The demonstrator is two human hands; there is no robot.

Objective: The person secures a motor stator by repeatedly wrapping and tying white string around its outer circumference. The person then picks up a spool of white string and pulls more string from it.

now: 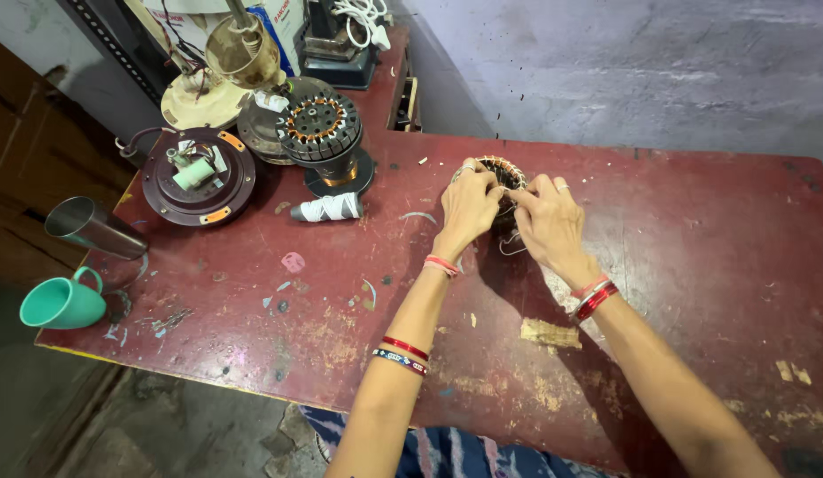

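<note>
Both hands closed on small wound stator (502, 177), left hand (467, 208) and right hand (548, 221) pinching its coils. Stator sits on red table (677, 265), right of white tape roll (327, 209).

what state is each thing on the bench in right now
left hand: fingers gripping the wound stator
right hand: fingers pinching at the stator's rim
wound stator: on the red table, partly hidden by both hands
second stator: upright, untouched
steel tumbler: lying on its side
green cup: lying on its side
white tape roll: lying flat
</note>
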